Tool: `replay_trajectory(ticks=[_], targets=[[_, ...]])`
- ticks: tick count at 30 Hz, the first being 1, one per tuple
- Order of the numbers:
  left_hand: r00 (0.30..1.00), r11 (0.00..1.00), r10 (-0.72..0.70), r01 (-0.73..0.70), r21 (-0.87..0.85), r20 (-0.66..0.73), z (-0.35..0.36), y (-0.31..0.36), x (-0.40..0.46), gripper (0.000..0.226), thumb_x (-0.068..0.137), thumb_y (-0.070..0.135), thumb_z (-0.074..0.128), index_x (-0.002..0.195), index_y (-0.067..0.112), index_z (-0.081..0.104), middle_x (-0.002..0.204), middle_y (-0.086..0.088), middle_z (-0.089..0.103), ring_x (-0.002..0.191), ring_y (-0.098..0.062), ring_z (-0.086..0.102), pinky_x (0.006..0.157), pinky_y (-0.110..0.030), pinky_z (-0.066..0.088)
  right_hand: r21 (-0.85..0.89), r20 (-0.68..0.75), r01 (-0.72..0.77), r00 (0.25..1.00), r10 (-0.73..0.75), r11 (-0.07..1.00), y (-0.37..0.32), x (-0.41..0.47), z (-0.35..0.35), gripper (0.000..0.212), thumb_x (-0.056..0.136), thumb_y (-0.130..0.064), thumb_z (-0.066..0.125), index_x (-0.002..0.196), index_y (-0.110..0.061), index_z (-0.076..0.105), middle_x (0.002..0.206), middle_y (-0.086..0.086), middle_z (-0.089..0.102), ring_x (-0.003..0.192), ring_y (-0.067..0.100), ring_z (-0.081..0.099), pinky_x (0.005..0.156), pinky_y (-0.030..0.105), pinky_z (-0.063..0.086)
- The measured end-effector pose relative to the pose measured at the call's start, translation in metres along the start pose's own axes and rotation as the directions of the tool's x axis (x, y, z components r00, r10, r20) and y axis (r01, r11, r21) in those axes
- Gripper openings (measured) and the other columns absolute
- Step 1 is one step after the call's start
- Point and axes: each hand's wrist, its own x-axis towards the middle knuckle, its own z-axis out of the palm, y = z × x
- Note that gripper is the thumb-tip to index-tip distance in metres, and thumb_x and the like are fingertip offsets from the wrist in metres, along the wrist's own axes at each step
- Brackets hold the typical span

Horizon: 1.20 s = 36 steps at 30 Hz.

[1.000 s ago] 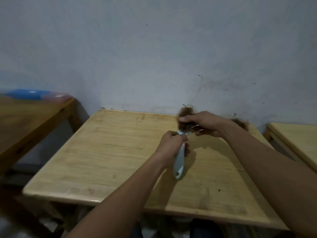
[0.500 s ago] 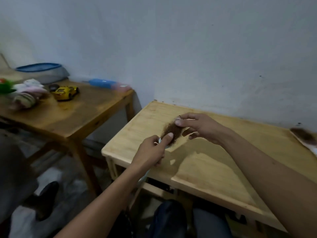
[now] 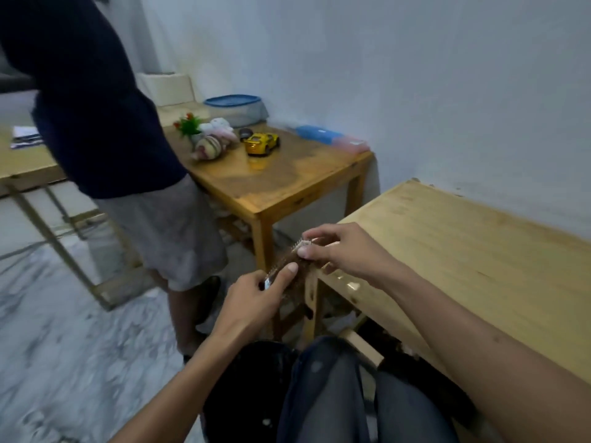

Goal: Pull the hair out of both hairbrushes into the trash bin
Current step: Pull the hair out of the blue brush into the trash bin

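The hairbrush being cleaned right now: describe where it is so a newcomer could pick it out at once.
Start at the pale wooden table on the right and go to its near-left corner. Just off that corner, the left hand and right hand hold the hairbrush between them. It is the only thing matted with brown hair, with pale bristles at its top end.

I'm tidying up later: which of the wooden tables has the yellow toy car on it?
The darker table in the middle, beside the standing person. The yellow toy car sits there; the pale table by the hands doesn't have it.
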Motion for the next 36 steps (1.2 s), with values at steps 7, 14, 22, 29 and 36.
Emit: replay_trajectory(ticks=[7,14,22,29,36], targets=[[0.984,0.988,-0.099,0.115,0.105,-0.151,-0.037,-0.04,-0.019,0.063,0.084,0.073,0.06,0.055,0.018,0.05,0.042,0.006,0.049,0.04,-0.004,0.048,0.049,-0.031,0.034,0.24,-0.015,-0.009,1.0,0.012,0.971,0.02,0.007,0.081,0.02,0.088,-0.027,0.079,0.107,-0.02,0.082,0.093,-0.002,0.082,0.083,0.008,0.077,0.069,0.02,0.061],[0.932,0.952,-0.258,0.29,0.098,-0.253,-0.047,-0.086,-0.048,0.069,0.084,0.074,0.061,0.049,0.017,0.043,0.039,0.004,0.046,0.046,-0.015,0.054,0.051,-0.034,0.037,0.333,0.123,-0.257,0.966,0.229,0.907,0.056,0.028,0.142,0.004,0.082,-0.024,0.084,0.084,-0.021,0.082,0.079,-0.002,0.081,0.08,0.013,0.075,0.064,0.025,0.058],[0.864,0.897,-0.38,0.431,0.097,-0.33,-0.027,-0.131,-0.088,0.068,0.086,0.074,0.056,0.063,0.017,0.026,0.05,0.005,0.025,0.047,-0.015,0.033,0.052,-0.033,0.026,0.25,0.136,-0.422,0.906,0.4,0.871,0.1,0.039,0.197,0.015,0.082,-0.025,0.085,0.082,-0.011,0.08,0.068,0.0,0.071,0.064,0.015,0.062,0.063,0.029,0.05],[0.846,0.876,-0.401,0.467,0.123,-0.352,-0.006,-0.159,-0.108,0.071,0.084,0.079,0.054,0.064,0.015,0.03,0.052,-0.001,0.029,0.045,-0.013,0.033,0.049,-0.031,0.025,0.252,-0.101,-0.475,0.854,0.511,0.843,0.136,0.052,0.189,0.032,0.088,-0.028,0.077,0.087,0.004,0.077,0.077,0.009,0.068,0.074,0.026,0.062,0.076,0.042,0.053],[0.806,0.833,-0.455,0.536,0.14,-0.379,0.001,-0.178,-0.121,0.072,0.082,0.083,0.047,0.064,0.014,0.035,0.053,0.0,0.043,0.049,-0.017,0.048,0.052,-0.033,0.034,0.178,0.196,-0.501,0.861,0.469,0.847,0.145,0.025,0.168,0.048,0.098,-0.055,0.055,0.11,-0.013,0.073,0.103,0.002,0.073,0.09,0.018,0.071,0.075,0.035,0.062]])
